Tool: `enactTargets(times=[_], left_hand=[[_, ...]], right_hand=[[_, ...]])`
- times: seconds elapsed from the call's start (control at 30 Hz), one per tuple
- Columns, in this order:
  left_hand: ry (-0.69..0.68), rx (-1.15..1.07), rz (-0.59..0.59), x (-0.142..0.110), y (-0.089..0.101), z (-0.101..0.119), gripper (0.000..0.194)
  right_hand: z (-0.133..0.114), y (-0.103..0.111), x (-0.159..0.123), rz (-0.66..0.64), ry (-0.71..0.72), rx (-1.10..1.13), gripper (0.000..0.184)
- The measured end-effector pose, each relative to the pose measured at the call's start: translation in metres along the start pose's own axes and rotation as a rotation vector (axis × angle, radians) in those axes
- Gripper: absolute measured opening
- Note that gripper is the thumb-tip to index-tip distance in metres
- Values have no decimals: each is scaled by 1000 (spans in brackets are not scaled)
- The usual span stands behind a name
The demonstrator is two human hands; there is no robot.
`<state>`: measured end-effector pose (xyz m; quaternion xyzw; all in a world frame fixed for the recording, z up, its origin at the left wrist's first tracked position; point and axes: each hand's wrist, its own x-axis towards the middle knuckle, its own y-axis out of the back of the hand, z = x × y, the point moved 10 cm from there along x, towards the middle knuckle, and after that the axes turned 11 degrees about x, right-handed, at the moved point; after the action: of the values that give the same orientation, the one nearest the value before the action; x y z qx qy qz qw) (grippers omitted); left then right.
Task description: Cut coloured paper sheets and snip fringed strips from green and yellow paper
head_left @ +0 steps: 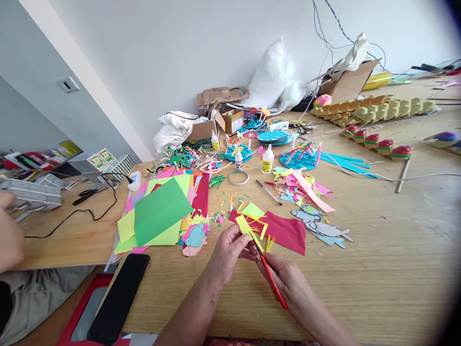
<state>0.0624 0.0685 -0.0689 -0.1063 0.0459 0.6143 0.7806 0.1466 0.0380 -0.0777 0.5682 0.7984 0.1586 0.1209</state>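
Note:
Between thumb and fingers, my left hand [234,247] pinches a small piece of yellow paper [244,226]. Red-handled scissors [272,278] are gripped in my right hand [288,278], their blades at the yellow paper's edge. Just beyond both hands lies a dark red sheet [288,230] with thin yellow paper strips [264,230] and a light green piece [253,210] on it. Left of my left hand are paper fish cutouts [195,239] in blue, pink and yellow. Grey and blue fish cutouts [327,228] lie to the right.
Stacked coloured paper [162,211] and a black phone [118,298] lie on the left. Glue bottles [267,161], a tape roll [238,178], a pen [269,192] and paper scraps [302,187] sit further back. Egg-carton crafts [378,142] stand at right. Another person's arm [9,235] is at far left.

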Motion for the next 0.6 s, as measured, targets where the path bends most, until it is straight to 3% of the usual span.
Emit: enactTargets(times=[0.27,0.6], left_hand=[[-58,129,85,1,11,9,24],[-15,83,23,0,0,-1,21]], right_hand=[[-1,0,0,46,27,-4,40],[6,-4,1,-30,-43,163,37]])
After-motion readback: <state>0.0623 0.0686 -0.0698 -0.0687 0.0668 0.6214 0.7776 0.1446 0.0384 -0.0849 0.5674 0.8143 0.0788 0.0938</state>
